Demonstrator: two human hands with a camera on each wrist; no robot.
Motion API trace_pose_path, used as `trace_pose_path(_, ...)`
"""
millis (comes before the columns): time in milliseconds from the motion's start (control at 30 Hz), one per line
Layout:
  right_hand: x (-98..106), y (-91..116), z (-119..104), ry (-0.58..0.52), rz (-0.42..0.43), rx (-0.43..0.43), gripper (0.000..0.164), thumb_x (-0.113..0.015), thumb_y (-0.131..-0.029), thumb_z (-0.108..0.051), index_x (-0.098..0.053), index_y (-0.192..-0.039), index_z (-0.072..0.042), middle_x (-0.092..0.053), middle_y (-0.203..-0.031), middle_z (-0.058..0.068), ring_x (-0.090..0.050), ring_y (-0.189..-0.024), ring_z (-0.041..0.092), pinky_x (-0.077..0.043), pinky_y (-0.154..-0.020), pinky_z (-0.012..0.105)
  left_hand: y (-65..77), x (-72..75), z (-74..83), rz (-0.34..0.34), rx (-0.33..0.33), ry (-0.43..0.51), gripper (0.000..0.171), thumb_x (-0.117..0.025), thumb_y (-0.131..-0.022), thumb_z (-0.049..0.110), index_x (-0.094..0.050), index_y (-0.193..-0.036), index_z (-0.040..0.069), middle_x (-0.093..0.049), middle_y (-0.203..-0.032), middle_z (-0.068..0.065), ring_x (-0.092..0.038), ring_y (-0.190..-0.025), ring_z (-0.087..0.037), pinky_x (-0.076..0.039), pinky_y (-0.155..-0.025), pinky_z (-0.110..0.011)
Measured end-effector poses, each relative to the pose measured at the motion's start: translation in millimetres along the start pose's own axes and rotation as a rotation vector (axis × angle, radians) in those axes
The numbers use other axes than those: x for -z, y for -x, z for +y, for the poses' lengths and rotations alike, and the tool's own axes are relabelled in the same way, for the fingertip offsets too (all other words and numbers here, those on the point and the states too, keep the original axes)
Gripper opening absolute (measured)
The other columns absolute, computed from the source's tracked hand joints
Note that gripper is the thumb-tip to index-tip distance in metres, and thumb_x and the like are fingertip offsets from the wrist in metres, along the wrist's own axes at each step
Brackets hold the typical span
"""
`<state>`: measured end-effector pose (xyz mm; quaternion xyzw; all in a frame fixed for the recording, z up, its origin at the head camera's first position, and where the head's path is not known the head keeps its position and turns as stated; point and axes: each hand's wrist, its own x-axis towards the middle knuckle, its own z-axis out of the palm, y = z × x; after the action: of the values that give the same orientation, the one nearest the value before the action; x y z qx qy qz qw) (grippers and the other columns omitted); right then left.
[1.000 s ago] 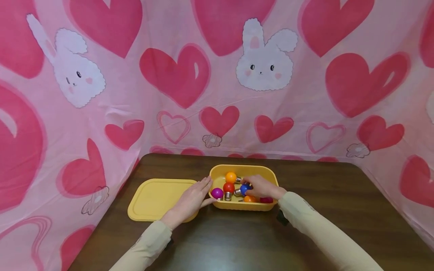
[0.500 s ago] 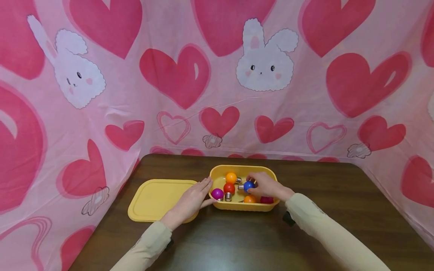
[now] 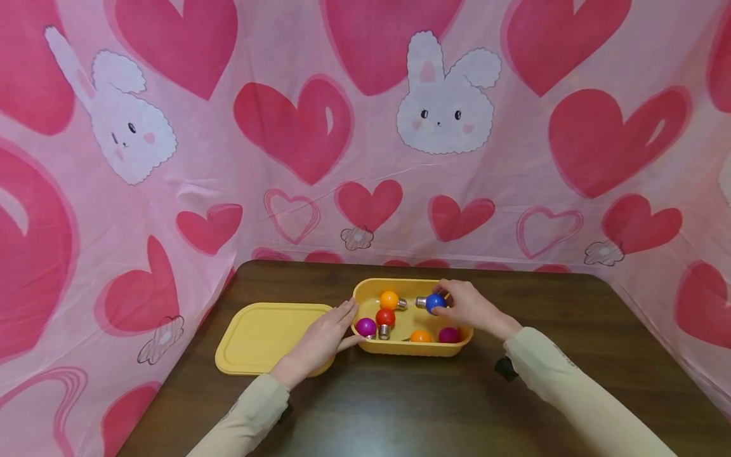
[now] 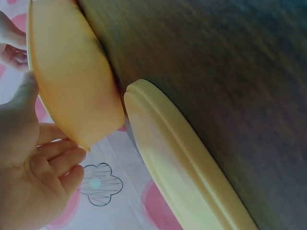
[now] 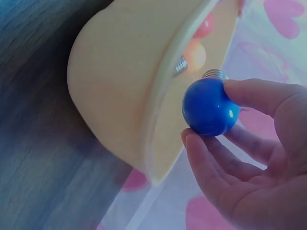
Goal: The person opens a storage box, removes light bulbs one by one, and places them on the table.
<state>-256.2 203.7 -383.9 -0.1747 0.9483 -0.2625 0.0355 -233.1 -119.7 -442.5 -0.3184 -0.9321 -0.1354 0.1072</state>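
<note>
A blue light bulb [image 3: 436, 303] with a metal screw base is pinched between the thumb and fingers of my right hand [image 3: 471, 304]. In the right wrist view the bulb [image 5: 210, 106] is above the box's rim. The yellow box [image 3: 394, 347] holds several more bulbs: an orange bulb [image 3: 389, 299], a red bulb [image 3: 385, 317] and a purple bulb [image 3: 366, 327] to the left, another orange bulb [image 3: 421, 336] and another purple bulb [image 3: 449, 334] near the front wall. My left hand [image 3: 322, 333] rests against the box's left end, fingers and thumb spread along its rim.
A flat yellow lid [image 3: 268, 330] lies on the dark wooden table [image 3: 365, 406] left of the box, partly under my left forearm's line. A pink cloth [image 3: 377, 146] with hearts and rabbits hangs behind and beside the table.
My right hand has lifted the blue bulb from among the others and carried it to the right and back, near the box's right end. My left hand has stayed at the box.
</note>
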Motion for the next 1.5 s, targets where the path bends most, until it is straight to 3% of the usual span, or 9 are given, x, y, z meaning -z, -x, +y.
trace_pose_path(700, 27.2, 25.9, 30.7, 0.027, 0.178, 0.059, 0.036, -0.078, -0.085, -0.017, -0.063, -0.113, 0.001, -0.070, -0.101, 0.016, -0.066, -0.085, 0.021, -0.063, -0.077, 0.040, 0.6, -0.2, -1.2, -0.012, 0.014, 0.044, 0.072, -0.063, -0.093, 0.047, -0.046, -0.146, 0.003, -0.046, -0.153, -0.017, -0.049, -0.140, -0.033, -0.046, -0.110, -0.050)
trace_pose_path(1000, 30.9, 37.7, 49.4, 0.046, 0.243, 0.025, 0.037, -0.078, -0.085, -0.018, -0.062, -0.112, 0.003, -0.070, -0.099, 0.017, -0.068, -0.084, 0.024, -0.063, -0.076, 0.041, 1.8, 0.3, -0.1, -0.011, 0.009, 0.056, 0.071, -0.062, -0.093, 0.047, -0.046, -0.146, 0.003, -0.046, -0.154, -0.017, -0.049, -0.139, -0.034, -0.045, -0.111, -0.050)
trace_pose_path(1500, 30.5, 52.8, 75.2, 0.067, 0.283, -0.042, 0.038, -0.077, -0.086, -0.021, -0.062, -0.111, 0.005, -0.070, -0.098, 0.019, -0.065, -0.082, 0.022, -0.062, -0.075, 0.042, 1.6, -0.6, 0.0, -0.001, 0.011, 0.047, 0.071, -0.062, -0.093, 0.047, -0.047, -0.146, 0.002, -0.046, -0.153, -0.017, -0.050, -0.138, -0.034, -0.046, -0.110, -0.049)
